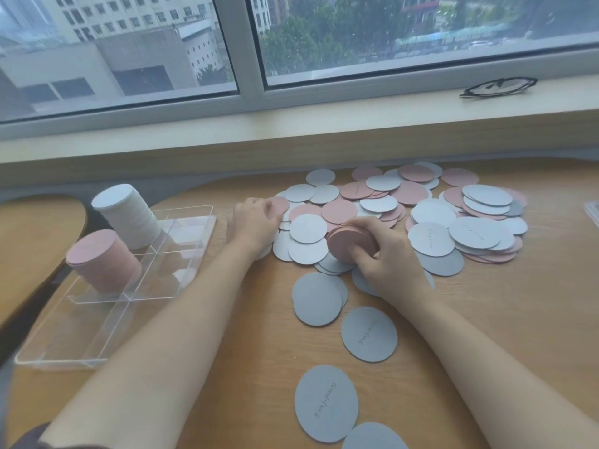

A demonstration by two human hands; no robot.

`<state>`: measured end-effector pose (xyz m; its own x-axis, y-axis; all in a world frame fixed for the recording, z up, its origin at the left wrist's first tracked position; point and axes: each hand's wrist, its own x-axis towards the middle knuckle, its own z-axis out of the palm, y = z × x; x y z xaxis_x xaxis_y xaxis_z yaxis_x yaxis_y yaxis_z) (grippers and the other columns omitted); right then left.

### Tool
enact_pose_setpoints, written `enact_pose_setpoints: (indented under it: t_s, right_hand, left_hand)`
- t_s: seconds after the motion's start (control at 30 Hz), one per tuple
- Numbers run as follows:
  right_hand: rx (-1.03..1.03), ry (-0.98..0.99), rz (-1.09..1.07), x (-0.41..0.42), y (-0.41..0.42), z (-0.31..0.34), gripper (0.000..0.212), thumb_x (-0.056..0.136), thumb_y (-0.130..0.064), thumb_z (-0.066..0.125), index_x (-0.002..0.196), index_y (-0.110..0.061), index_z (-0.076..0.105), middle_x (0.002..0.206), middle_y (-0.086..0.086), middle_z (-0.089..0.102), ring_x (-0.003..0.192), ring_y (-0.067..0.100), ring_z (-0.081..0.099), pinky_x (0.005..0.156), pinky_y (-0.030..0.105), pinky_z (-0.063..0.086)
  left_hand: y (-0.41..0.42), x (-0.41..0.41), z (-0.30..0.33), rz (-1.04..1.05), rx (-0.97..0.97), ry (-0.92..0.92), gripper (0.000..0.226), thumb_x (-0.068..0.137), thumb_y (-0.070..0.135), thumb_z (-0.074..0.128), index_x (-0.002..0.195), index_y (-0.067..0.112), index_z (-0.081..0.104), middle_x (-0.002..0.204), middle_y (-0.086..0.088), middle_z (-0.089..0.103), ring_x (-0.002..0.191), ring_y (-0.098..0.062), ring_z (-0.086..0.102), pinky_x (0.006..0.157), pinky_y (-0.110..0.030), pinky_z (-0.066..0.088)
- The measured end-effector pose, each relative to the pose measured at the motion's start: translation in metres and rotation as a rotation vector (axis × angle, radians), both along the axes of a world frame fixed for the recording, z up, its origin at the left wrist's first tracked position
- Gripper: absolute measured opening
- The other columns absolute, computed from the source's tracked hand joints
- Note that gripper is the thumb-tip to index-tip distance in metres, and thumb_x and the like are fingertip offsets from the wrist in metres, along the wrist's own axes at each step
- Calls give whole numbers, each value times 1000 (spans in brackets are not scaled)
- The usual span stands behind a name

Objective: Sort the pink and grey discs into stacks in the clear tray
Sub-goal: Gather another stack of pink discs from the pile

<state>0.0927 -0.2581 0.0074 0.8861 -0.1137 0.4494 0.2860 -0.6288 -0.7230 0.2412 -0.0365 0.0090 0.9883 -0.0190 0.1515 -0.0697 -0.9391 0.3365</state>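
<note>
Head view: right hand (385, 254) curled around a small pink stack (345, 243), left hand (256, 222) fingertips on a pink disc (279, 204).

Wooden desk (486, 319) under wide window (129, 59); pale sill (291, 124); daylight; buildings, trees outside.

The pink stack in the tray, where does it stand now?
The pink stack stands at the left of the head view, in the clear tray, just in front of the grey stack.

Bare desk (252, 319) between tray (194, 254) and disc pile (405, 205); 2 tall stacks (129, 218) block tray's far compartments.
</note>
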Motion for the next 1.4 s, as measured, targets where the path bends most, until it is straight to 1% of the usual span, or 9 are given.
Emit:
enact_pose_setpoints:
  t_s: [0.33,0.57,0.73,0.8,0.87,0.97,1.07,1.3,1.4]
  right_hand:
    - [-14,20,-1,0,-1,1,39,83,-11,67,120,-23,63,99,-9,70,64,-4,48,72,29,49]
    - [-28,21,-5,-1,-1,1,39,83,-13,67,120,-22,63,103,-7,71,67,5,49,75,33,51]
    - [-31,51,16,1,-1,2,38,86,-9,66,122,-20,62,106,-4,71,78,11,54,78,31,49]
    - [-24,51,45,0,-1,2,38,86,-5,65,122,-17,62,107,-3,70,82,9,54,79,18,45]
    - [-18,38,67,0,0,3,40,86,-1,65,123,-15,62,108,-4,68,88,3,53,79,4,38]
    - [23,13,95,1,-1,2,42,86,0,64,125,-15,61,117,-6,66,102,4,57,88,8,41]
    - [57,4,85,2,-2,2,41,87,0,63,124,-18,60,111,-11,67,99,5,60,85,10,44]
    - [85,15,105,3,-3,0,45,86,2,61,124,-20,55,108,-6,66,93,9,62,82,17,48]
    - [29,-10,110,4,-3,-1,49,85,3,62,130,-17,57,117,-4,64,102,6,57,88,7,40]
  left_hand:
    - [13,-2,17,-27,-190,85,70,76,49,81,136,25,54,132,-4,40,131,-21,36,105,-35,38]
    - [17,-14,14,-37,-462,-41,18,91,17,69,105,26,62,118,0,51,116,-22,54,95,-34,46]
    - [13,-48,21,-15,-777,-119,12,97,16,58,103,24,63,103,11,67,103,-13,62,79,-27,49]
    - [3,-64,23,-56,-854,-103,13,100,16,54,108,22,63,108,8,67,103,-10,61,79,-23,46]
    - [-12,-77,24,-147,-876,-27,17,103,15,51,111,23,64,110,11,67,101,-4,60,81,-20,43]
    - [-35,-94,25,-334,-907,113,25,106,10,46,110,24,66,104,24,68,96,7,62,82,-9,44]
    - [-49,-96,24,-466,-873,186,29,107,11,44,120,18,68,121,-3,68,111,-16,65,91,-23,53]
    - [-50,-93,23,-478,-886,297,41,106,45,36,128,26,65,117,5,70,109,-7,65,93,-19,48]
    - [-43,-67,18,-437,-671,150,29,106,39,44,118,28,68,111,10,62,101,3,57,87,-18,43]
